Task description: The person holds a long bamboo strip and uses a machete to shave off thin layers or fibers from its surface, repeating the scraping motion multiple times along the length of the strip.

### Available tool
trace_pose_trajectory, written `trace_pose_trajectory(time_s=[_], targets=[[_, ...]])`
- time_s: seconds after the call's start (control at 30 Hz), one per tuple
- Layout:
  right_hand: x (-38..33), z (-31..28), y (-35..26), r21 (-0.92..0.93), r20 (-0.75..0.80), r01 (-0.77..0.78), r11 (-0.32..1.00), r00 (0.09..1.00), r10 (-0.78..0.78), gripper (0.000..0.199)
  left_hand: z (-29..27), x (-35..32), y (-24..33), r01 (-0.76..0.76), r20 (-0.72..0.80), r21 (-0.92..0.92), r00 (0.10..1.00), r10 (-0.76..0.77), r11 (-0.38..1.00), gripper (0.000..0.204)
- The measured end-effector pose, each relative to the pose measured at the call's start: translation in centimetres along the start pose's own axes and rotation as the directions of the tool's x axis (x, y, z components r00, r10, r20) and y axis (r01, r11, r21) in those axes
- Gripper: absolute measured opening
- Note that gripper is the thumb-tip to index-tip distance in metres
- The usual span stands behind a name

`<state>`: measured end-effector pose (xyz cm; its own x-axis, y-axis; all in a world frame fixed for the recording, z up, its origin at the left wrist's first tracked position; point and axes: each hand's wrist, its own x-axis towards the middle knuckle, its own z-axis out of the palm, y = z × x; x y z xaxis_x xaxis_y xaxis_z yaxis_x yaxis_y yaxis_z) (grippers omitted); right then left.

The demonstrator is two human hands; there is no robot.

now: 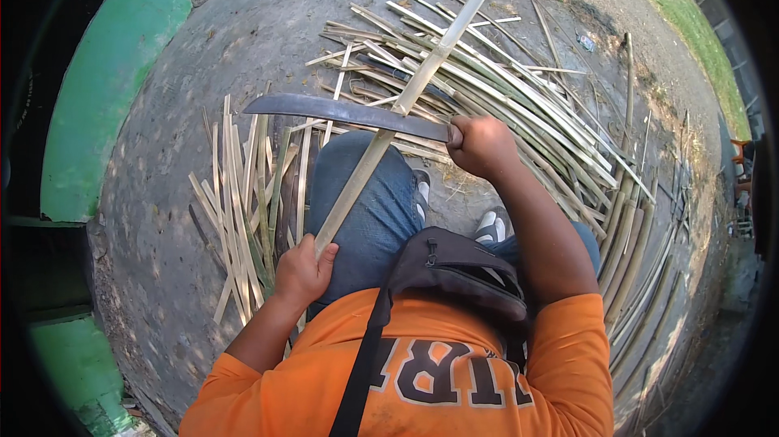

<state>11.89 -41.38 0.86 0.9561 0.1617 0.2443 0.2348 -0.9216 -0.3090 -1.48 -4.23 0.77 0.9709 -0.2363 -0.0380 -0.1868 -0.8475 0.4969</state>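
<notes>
My left hand (303,271) grips the near end of a long pale bamboo strip (438,51) that rests across my left knee and runs up to the far right. In my right hand (480,145) is the handle of a long dark machete (341,110). Its blade lies crosswise over the strip, pointing left, and touches it above my knee. I sit on the ground in blue jeans and an orange shirt, with a dark sling bag (454,266) on my chest.
A bundle of short split bamboo strips (243,193) lies left of my knee. A large pile of long strips (519,104) fans out ahead and curves down the right side. The concrete ground (178,112) meets a green wall (105,88) on the left.
</notes>
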Motion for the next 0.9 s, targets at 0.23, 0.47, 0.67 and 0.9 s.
trace_pose_trajectory(time_s=[0.23,0.47,0.67,0.9], targets=[[-1.1,-0.5,-2.3,0.027,0.138,0.172,0.985,0.975,-0.174,0.014,0.6,-0.4,-0.3,-0.023,-0.019,0.011,1.0,0.023,1.0,0.049],[0.3,0.1,1.5,0.049,0.108,-0.128,0.991,0.987,0.123,0.017,0.3,0.1,-0.4,-0.005,0.003,0.009,1.0,0.005,1.0,0.054],[-0.5,-0.8,-1.4,0.101,0.06,0.079,0.992,0.995,-0.086,0.015,0.7,-0.4,-0.8,-0.014,-0.006,-0.007,1.0,0.014,1.0,0.055],[0.5,-1.4,0.7,0.071,0.154,-0.178,0.981,0.974,0.166,0.023,0.6,-0.2,-0.9,-0.034,-0.01,-0.055,0.999,0.034,0.998,0.055]])
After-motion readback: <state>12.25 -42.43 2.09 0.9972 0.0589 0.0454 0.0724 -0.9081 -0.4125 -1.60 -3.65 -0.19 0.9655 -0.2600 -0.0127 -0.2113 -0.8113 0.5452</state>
